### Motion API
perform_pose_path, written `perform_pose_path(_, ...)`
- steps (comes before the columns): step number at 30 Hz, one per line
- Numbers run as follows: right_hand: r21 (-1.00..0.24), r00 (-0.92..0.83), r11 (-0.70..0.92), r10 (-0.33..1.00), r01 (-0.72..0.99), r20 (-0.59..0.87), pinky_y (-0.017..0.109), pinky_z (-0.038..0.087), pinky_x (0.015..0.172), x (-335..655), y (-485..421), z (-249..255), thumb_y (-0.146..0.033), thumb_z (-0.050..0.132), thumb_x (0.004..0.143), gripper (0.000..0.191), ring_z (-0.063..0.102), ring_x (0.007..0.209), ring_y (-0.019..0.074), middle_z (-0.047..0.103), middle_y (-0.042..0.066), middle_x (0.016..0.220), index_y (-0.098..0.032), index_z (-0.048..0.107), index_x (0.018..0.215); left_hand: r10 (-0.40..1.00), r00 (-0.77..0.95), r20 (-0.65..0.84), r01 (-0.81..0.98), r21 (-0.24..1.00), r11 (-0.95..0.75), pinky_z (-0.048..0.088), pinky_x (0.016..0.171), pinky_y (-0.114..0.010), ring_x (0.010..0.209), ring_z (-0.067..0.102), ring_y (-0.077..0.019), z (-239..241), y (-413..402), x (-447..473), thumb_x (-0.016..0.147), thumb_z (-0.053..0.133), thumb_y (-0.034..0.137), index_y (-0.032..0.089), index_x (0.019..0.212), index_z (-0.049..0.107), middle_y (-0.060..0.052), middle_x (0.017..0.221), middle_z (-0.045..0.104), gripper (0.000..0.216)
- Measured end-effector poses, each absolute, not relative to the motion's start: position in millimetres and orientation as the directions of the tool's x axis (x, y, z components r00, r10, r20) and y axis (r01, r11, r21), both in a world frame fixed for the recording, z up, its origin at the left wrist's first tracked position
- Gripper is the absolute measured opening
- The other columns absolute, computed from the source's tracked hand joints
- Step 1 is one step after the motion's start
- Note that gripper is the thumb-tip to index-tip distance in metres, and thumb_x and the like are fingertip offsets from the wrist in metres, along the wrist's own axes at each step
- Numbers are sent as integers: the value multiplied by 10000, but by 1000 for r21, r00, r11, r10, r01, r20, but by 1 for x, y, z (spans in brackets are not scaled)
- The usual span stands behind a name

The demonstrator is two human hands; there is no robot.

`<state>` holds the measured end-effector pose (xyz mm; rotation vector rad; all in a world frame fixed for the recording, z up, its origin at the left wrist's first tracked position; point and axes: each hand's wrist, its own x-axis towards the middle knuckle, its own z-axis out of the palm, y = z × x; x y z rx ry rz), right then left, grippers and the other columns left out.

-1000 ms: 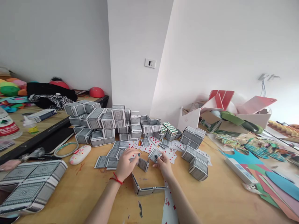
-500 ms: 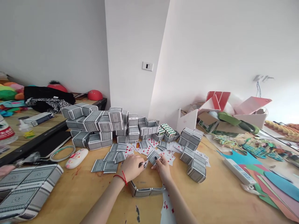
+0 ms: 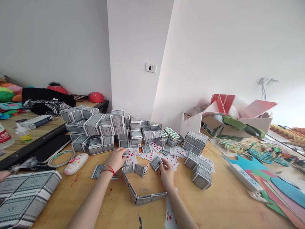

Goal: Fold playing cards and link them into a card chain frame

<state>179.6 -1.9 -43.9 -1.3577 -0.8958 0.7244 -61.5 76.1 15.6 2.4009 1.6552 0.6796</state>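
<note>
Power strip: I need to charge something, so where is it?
In the head view, the white power strip lies on the right side of the table, next to coloured paper sheets, right of the right hand.

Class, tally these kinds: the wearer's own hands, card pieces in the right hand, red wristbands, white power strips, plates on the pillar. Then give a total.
Own hands (left hand, right hand): 2
Card piece in the right hand: 1
Red wristband: 1
White power strip: 1
Pillar plate: 1
Total: 6

A pale pillar (image 3: 135, 38) is standing between a shaded grey wall (image 3: 52, 41) and a brighter white wall (image 3: 226, 47); a wooden table (image 3: 226, 200) is stretching below.
</note>
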Motion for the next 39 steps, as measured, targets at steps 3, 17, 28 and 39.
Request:
perform_pose_path(3,-992,515,129,850,6,113,253,431,450,178,-2,-45,-358,542,669,395,546,491,137,584,18,698,-168,496,1011,928,236,288,905,283,-317,348,885,-351,1016,480,-260,-6,86,-74,722,499,304,154,1098,538,-103,1126,554,406)
perform_pose_path(17,-984,496,162,862,-74,105,181,321,323,174,-10,-32,-376,545,684,253,394,365,70,494,-45,553,-178,525,840,935,345,87,559,781,-279,382,579,-257,546,559,-164,22,75,-67,796,326,395,181,554,521,-34,572,659,377)
perform_pose_path(28,-984,351,174,924,-35,151,190,316,387,176,-11,-30,-448,550,703,302,382,409,77,458,-41,480,-152,594,746,888,412,203,573,701,-426,330,524,-231,537,463,-127,58,46,-41,792,362,382,180,554,454,18,533,504,326)
perform_pose_path(39,-984,59,142,989,-111,136,249,390,560,175,-19,-11,-466,620,630,438,516,638,154,635,28,801,-218,632,991,712,640,288,575,436,-692,367,685,-271,765,481,-163,54,25,-5,812,348,177,184,584,514,-28,707,523,282)
